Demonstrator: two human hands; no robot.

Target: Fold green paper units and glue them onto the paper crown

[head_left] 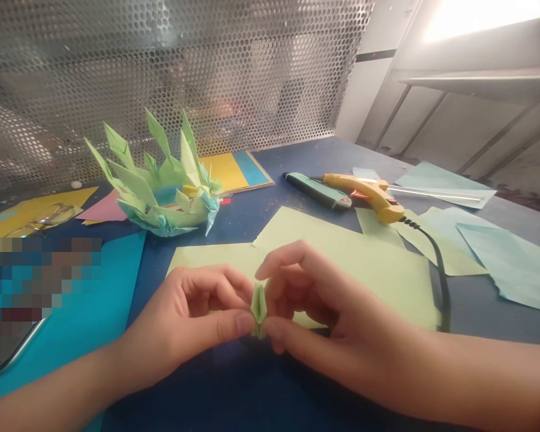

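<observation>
Hands meet at lower centre of the frame over a dark blue table (297, 174), both pinching one small folded green paper piece (258, 309). Left hand (193, 321) comes in from lower left, thumb lying along the bottom and pressing the piece's left side, fingers curled behind it; closed on the paper. Right hand (324, 312) comes in from lower right, thumb and fingertips clamped on the piece's right side, index finger arched over the top. Piece sits exactly between the two thumb tips, upright, held just above the table surface, not resting on it as far as can be told. It is light green, narrow, pointed at the top, with a centre crease running down it; lower end hidden by the thumbs. Behind the hands lie light green paper sheets (364, 258), flat on the table. Upper left of centre stands a folded paper crown-like model (162, 186) with tall green spikes and a pale blue base. Right of it, a yellow and blue sheet stack (234, 171). Centre right: a teal utility knife (317, 191) just beside a yellow glue gun (371, 195), its black cord (438, 264) running down over the green sheets. Pale blue sheets (508, 258) at far right, a bright blue sheet (90, 312) at left, perforated metal screen (162, 72) across the back.
</observation>
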